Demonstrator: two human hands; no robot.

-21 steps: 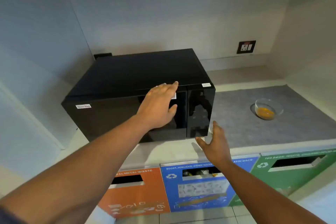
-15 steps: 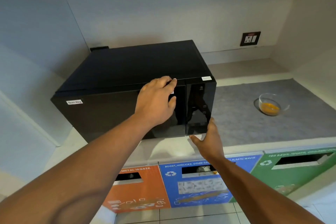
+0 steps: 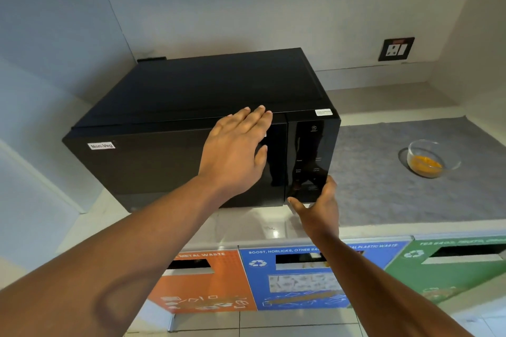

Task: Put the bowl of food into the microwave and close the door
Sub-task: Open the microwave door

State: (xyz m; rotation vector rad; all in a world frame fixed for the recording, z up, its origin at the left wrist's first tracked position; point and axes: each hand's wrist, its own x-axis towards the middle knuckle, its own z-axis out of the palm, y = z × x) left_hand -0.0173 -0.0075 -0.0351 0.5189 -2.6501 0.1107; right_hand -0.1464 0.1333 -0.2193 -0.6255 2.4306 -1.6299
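Note:
A black microwave [image 3: 169, 107] stands on the counter with its door shut and a "Non-Veg" label at the front left. My left hand [image 3: 235, 150] lies flat against the upper right of the door, fingers at the top edge. My right hand [image 3: 319, 205] is at the lower right corner of the control panel, fingers spread, holding nothing. A clear glass bowl [image 3: 430, 157] with orange food sits on the grey mat to the right, away from both hands.
A grey mat [image 3: 383, 186] covers the counter right of the microwave. A wall socket [image 3: 396, 49] is behind. Below the counter edge are orange [image 3: 202, 282], blue [image 3: 298, 279] and green [image 3: 449, 265] waste bins with slots. Walls close in on the left and right.
My left hand has flattened on the door near its top edge. My right hand has risen from below the counter edge to the panel's lower corner. The door stays shut.

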